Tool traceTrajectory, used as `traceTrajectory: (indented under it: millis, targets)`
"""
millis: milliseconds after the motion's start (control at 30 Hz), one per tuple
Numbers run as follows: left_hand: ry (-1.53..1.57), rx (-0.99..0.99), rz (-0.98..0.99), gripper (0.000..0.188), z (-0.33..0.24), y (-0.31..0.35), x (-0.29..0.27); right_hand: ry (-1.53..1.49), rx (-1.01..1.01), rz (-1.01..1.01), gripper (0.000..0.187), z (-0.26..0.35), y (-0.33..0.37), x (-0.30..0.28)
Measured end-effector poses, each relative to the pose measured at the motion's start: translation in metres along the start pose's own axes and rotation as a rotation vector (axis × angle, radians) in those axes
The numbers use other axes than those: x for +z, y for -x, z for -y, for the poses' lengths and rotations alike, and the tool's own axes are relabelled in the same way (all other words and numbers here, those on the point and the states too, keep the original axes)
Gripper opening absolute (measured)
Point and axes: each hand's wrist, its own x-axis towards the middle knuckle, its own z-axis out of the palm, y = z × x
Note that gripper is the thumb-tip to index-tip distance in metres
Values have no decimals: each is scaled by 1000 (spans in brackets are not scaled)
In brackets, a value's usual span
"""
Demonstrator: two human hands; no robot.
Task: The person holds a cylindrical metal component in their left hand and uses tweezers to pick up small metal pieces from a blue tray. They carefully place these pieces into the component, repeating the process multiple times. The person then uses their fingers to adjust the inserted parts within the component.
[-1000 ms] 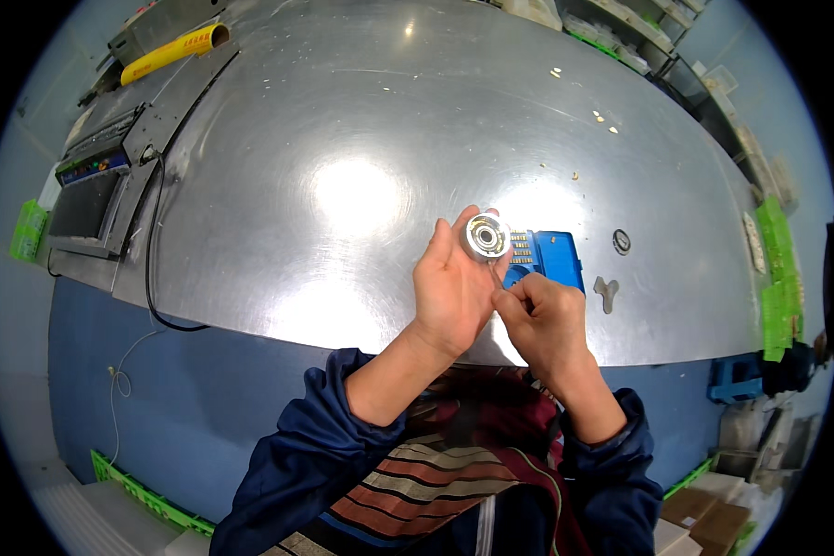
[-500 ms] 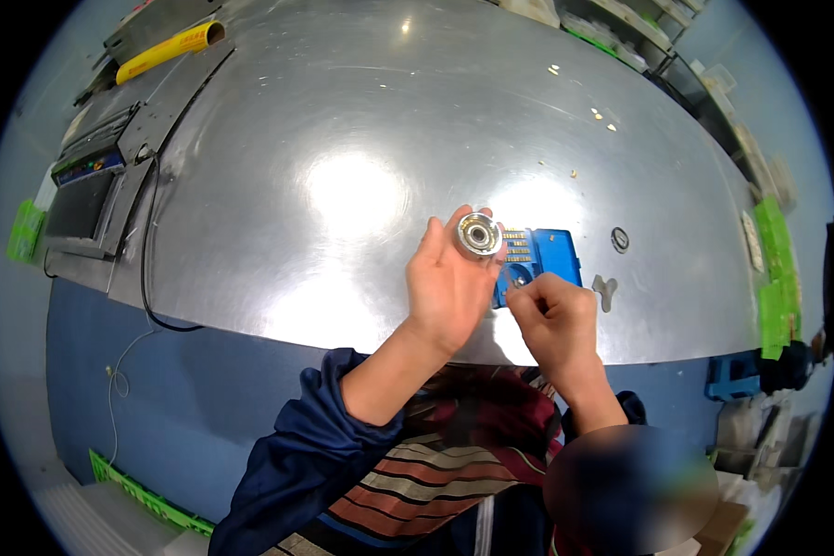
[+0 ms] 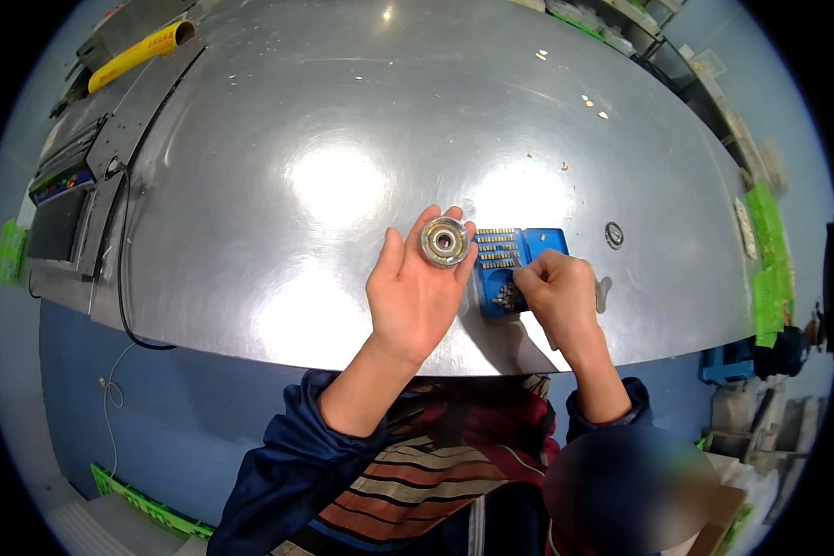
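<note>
My left hand [image 3: 415,301] is palm up over the near part of the table. On its fingers sits a round metal part like a bearing [image 3: 445,243], with a ring inside and a hole at the centre. Just to its right lies an open blue case [image 3: 534,237]. Rows of small brass-coloured pieces [image 3: 497,248] fill one part of it, and loose small metal pieces [image 3: 504,297] lie in a round compartment. My right hand [image 3: 565,295] is over the case's right side, thumb and forefinger pinched at the compartment. Whatever is between those fingertips is hidden.
A dark ring [image 3: 614,235] and a flat grey metal piece [image 3: 603,294], partly behind my right hand, lie right of the case. Small pale bits [image 3: 587,101] are scattered farther off. At the left are a yellow tube [image 3: 139,57] and a black cable [image 3: 123,250] over the edge.
My left hand has moved left with the round metal part, away from the case. My right hand has shifted right, baring the loose metal pieces. The whole view has shifted slightly.
</note>
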Motion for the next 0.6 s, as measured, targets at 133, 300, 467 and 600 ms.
traceTrajectory:
  millis: [133,300,467,600]
  targets:
    - [61,13,12,53,-1,-1,-5,29,15,-1,20,-4,-2,1]
    - [77,11,8,53,-3,-2,-7,4,69,-3,21,0,-4,-6]
    - [94,-1,-15,53,-4,-2,-8,-7,40,-21,22,0,-3,-7]
    - [36,-14,-47,50,-4,-1,-1,-19,65,5,21,2,-3,-5]
